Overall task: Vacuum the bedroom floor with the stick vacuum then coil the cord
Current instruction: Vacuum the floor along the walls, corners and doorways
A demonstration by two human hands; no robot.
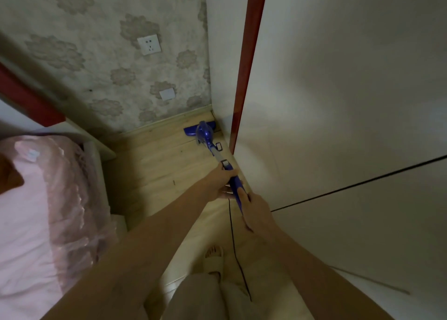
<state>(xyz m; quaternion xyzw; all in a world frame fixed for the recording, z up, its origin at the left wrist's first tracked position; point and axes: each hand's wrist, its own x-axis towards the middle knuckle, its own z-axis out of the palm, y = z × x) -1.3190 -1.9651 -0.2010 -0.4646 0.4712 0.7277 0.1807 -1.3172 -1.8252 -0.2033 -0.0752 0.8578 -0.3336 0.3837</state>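
Observation:
A blue stick vacuum (205,134) stands tilted on the light wooden floor (154,164), its floor head in the corner where the wallpapered wall meets a white wardrobe. My left hand (223,180) grips the upper part of its shaft. Just behind, my right hand (254,210) grips the blue handle end. A thin black cord (233,237) hangs from the handle and trails down past my foot toward the bottom of the view.
A bed with pink bedding (31,210) fills the left side. The white wardrobe (338,101) with a red edge strip closes the right side. A wall socket (149,44) sits on the wallpaper. My foot in a pale slipper (214,259) stands on the floor strip.

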